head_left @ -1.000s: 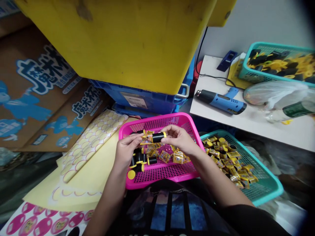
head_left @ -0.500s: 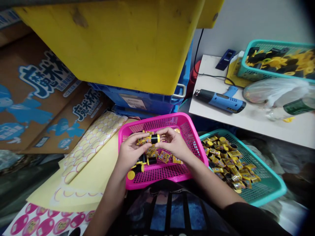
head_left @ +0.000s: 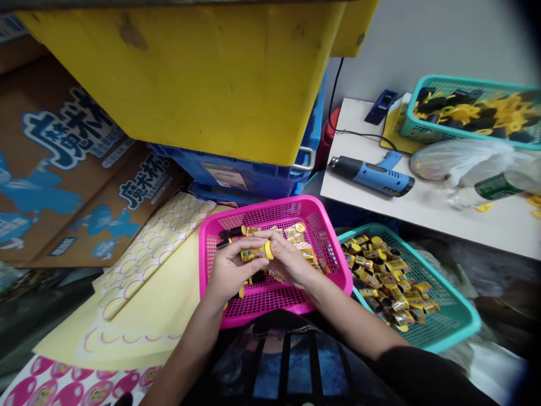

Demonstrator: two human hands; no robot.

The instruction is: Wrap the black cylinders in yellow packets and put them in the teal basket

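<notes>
Over the pink basket [head_left: 336, 248], my left hand [head_left: 228, 269] pinches a small tube [head_left: 253, 254] with a yellow end and a colourful printed sleeve around its body. My right hand [head_left: 291, 260] has its fingertips closed at the tube's yellow end. The tube lies roughly sideways between both hands. Below, in the basket, are several black tubes [head_left: 233, 232] with yellow ends and loose printed sleeves [head_left: 295, 230]; my hands hide part of them.
A teal basket [head_left: 459, 304] to the right holds many sleeved tubes. On the white table are a blue heat gun [head_left: 374, 176], a bottle [head_left: 499, 186], a plastic bag [head_left: 465, 158] and another teal basket [head_left: 422, 127]. Yellow and blue crates [head_left: 211, 84] rise ahead; sticker sheets [head_left: 139, 293] lie left.
The printed sleeve now covers the tube's black body, which showed bare beside the yellow end before. My right hand has closed in toward my left, and the tube sits slightly lower.
</notes>
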